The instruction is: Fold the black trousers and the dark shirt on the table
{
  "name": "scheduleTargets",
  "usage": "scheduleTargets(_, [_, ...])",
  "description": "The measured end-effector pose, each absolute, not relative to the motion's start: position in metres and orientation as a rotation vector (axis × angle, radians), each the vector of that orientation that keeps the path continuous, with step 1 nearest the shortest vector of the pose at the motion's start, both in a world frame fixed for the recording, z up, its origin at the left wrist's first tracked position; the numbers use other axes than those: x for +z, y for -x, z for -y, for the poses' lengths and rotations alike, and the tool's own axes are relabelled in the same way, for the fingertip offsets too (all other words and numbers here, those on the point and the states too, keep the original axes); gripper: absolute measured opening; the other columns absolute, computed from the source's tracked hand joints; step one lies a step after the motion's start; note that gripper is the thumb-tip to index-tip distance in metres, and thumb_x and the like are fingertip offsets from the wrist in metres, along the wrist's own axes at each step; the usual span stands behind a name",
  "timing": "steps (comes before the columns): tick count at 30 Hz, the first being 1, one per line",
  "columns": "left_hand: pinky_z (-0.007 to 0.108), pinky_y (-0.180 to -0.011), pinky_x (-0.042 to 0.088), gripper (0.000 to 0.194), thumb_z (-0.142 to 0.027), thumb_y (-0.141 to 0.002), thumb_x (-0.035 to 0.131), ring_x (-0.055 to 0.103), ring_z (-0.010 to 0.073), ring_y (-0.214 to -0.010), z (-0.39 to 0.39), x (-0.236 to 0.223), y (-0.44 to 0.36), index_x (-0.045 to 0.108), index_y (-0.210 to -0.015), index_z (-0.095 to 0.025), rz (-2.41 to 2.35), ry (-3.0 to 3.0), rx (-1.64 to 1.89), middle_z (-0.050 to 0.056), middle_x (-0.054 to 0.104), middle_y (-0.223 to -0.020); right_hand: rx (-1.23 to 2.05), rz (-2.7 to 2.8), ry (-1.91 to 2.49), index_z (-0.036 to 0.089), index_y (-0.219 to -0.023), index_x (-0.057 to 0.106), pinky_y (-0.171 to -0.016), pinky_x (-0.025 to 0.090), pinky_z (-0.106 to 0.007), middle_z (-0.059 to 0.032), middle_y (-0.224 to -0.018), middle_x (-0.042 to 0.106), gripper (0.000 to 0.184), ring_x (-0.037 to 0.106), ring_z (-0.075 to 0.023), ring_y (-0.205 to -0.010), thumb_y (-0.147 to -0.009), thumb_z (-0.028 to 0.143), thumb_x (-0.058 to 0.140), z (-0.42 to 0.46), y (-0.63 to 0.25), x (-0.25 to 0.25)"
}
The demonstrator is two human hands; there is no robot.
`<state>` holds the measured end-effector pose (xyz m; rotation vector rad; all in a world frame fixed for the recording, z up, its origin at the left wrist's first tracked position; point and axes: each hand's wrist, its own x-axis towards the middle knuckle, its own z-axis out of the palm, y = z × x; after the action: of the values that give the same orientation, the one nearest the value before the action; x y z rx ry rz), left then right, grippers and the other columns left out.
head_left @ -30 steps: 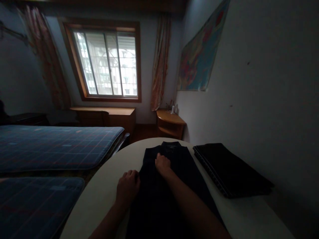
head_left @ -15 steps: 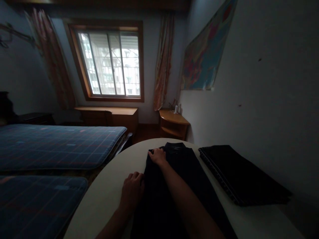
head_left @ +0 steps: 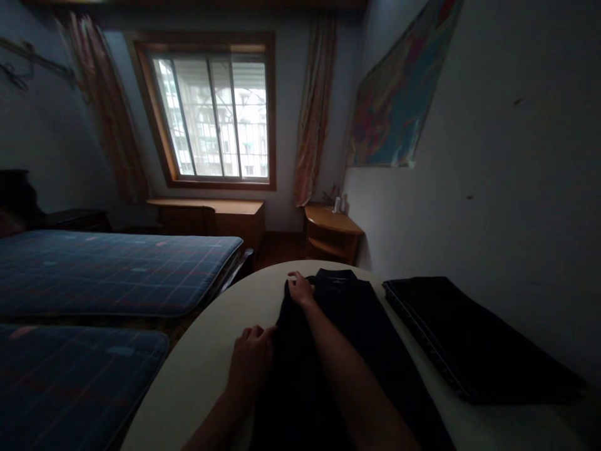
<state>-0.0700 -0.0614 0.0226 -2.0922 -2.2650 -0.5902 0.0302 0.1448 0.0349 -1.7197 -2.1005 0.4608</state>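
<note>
A dark garment (head_left: pixel 357 332) lies lengthwise on a white round table (head_left: pixel 206 363), its collar at the far end. My left hand (head_left: pixel 251 360) rests at the garment's left edge, fingers curled onto the fabric. My right hand (head_left: pixel 300 288) reaches across to the far left corner near the collar, its fingers pinched on the edge of the cloth. The room is dim and fine detail of the fingers is hard to see.
A folded dark garment (head_left: pixel 469 338) lies on the table's right side by the wall. Two beds with blue plaid mattresses (head_left: pixel 117 263) stand at left. A wooden corner shelf (head_left: pixel 331 228), a desk (head_left: pixel 211 213) and a window (head_left: pixel 216 116) are beyond.
My right hand has slid from the garment's upper middle to its far left corner. My left hand has stayed at the left edge. The view has shifted slightly.
</note>
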Motion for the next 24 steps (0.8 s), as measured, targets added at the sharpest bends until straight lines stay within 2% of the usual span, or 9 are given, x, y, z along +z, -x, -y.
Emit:
scheduleTargets(4, [0.032, -0.085, 0.042, 0.04, -0.012, -0.096, 0.049, 0.059, 0.021, -0.098, 0.062, 0.024, 0.071, 0.064, -0.129, -0.029, 2.245, 2.129, -0.557, 0.006, 0.067, -0.102, 0.451, 2.233, 1.628, 0.035, -0.119, 0.066, -0.093, 0.04, -0.036, 0.0017, -0.116, 0.07, 0.041, 0.061, -0.019, -0.11, -0.098, 0.019, 0.034, -0.148, -0.029, 0.039])
scheduleTargets(8, [0.033, -0.084, 0.043, 0.044, -0.01, -0.094, 0.051, 0.058, 0.0224, -0.098, 0.061, 0.023, 0.072, 0.062, -0.132, -0.029, 2.214, 2.155, -0.553, 0.006, 0.066, -0.102, 0.284, 2.345, 1.548, 0.028, -0.114, 0.07, -0.098, 0.036, -0.036, -0.0058, -0.121, 0.068, 0.039, 0.054, -0.0225, -0.12, -0.096, 0.013, 0.039, -0.139, -0.029, 0.04])
scheduleTargets(12, [0.034, -0.086, 0.043, 0.046, -0.008, -0.091, 0.053, 0.056, 0.0232, -0.099, 0.06, 0.019, 0.073, 0.064, -0.131, -0.029, 2.189, 2.162, -0.553, 0.007, 0.065, -0.103, 0.118, 2.352, 1.533, 0.024, -0.122, 0.063, -0.097, 0.036, -0.037, -0.0114, -0.125, 0.063, 0.036, 0.052, -0.0238, -0.12, -0.101, 0.019, 0.035, -0.123, -0.025, 0.041])
scheduleTargets(16, [0.034, -0.088, 0.043, 0.045, -0.008, -0.091, 0.053, 0.056, 0.0236, -0.1, 0.059, 0.016, 0.073, 0.064, -0.13, -0.027, 2.183, 2.159, -0.561, 0.008, 0.065, -0.104, 0.049, 2.297, 1.627, 0.019, -0.13, 0.055, -0.092, 0.04, -0.043, -0.0161, -0.119, 0.064, 0.04, 0.058, -0.029, -0.11, -0.103, 0.039, 0.035, -0.113, -0.024, 0.04])
scheduleTargets(20, [0.034, -0.088, 0.042, 0.039, -0.01, -0.092, 0.051, 0.056, 0.023, -0.1, 0.059, 0.018, 0.072, 0.066, -0.126, -0.025, 2.192, 2.135, -0.596, 0.007, 0.065, -0.103, 0.009, 2.394, 1.556, 0.022, -0.134, 0.053, -0.093, 0.039, -0.042, -0.0137, -0.122, 0.063, 0.039, 0.056, -0.0284, -0.113, -0.096, 0.03, 0.05, -0.109, -0.031, 0.039])
scheduleTargets(24, [0.034, -0.088, 0.041, 0.025, -0.017, -0.093, 0.053, 0.058, 0.0234, -0.102, 0.059, 0.024, 0.071, 0.071, -0.11, -0.022, 2.232, 2.062, -0.612, 0.006, 0.067, -0.102, -0.022, 2.488, 1.39, 0.021, -0.128, 0.06, -0.098, 0.037, -0.039, -0.0126, -0.133, 0.057, 0.035, 0.048, -0.0263, -0.123, -0.099, 0.023, 0.04, -0.102, -0.036, 0.038])
